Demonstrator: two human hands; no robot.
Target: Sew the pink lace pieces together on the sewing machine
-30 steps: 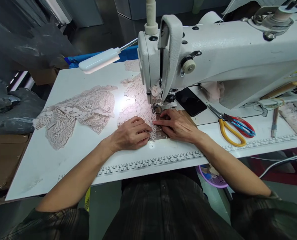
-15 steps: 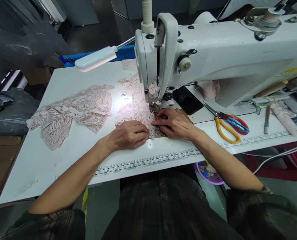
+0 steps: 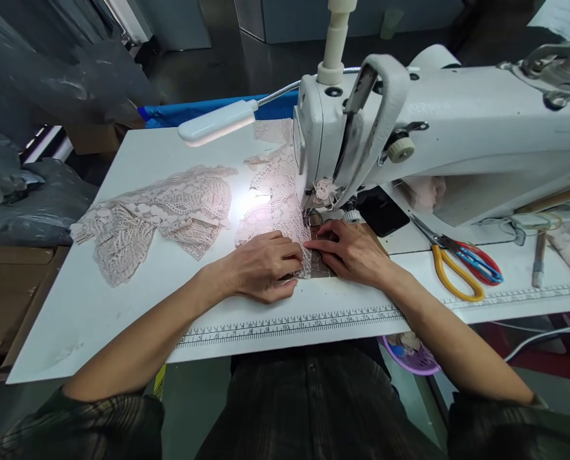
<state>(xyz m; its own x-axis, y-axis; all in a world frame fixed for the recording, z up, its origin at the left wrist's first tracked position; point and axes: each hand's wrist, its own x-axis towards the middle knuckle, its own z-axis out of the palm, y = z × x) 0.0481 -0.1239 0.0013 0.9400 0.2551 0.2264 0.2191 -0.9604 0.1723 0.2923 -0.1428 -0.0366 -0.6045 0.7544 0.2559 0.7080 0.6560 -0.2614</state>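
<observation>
A pale pink lace piece lies under the presser foot of a white sewing machine. My left hand rests on the lace's near edge, fingers curled and pressed down on it. My right hand lies just right of it, fingers together and flat on the lace in front of the needle. Both hands almost touch at the fingertips.
A second lace piece lies on the white table to the left. A lamp lights the work. Yellow-handled scissors, red-blue scissors and a black phone lie right of the needle. A ruler strip runs along the front edge.
The view has shifted, so the machine and table sit further right and lower. Both hands stay on the lace in front of the needle, much as before.
</observation>
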